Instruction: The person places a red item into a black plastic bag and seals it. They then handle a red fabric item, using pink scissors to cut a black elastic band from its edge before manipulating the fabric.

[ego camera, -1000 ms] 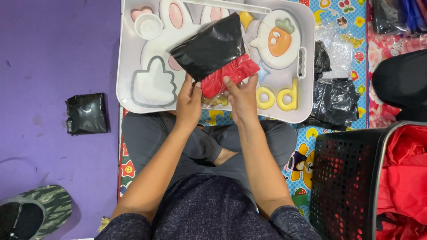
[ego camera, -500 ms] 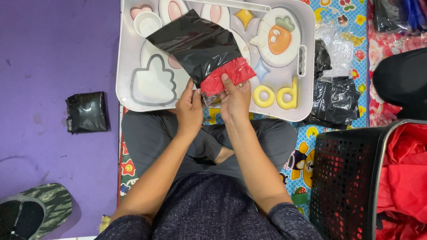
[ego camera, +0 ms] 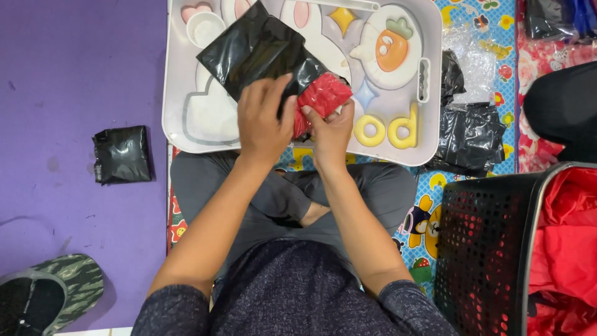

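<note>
My left hand (ego camera: 264, 118) grips the lower edge of a black plastic bag (ego camera: 258, 50) that lies over a white tray table (ego camera: 410, 149). My right hand (ego camera: 329, 130) holds a folded red item (ego camera: 320, 96) at the bag's mouth; most of the red item still shows outside the bag. Both hands are close together above my crossed legs.
A packed black bag (ego camera: 122, 154) lies on the purple mat at left. Loose black bags (ego camera: 469, 134) and clear plastic (ego camera: 463, 53) sit right of the tray. A black perforated basket (ego camera: 485, 242) with red cloth (ego camera: 569, 242) stands at right. A camouflage shoe (ego camera: 46, 292) is at lower left.
The black bag has swung to the left and lies flatter on the tray. My left hand has moved up over the bag's edge, and the red item sits further into the opening.
</note>
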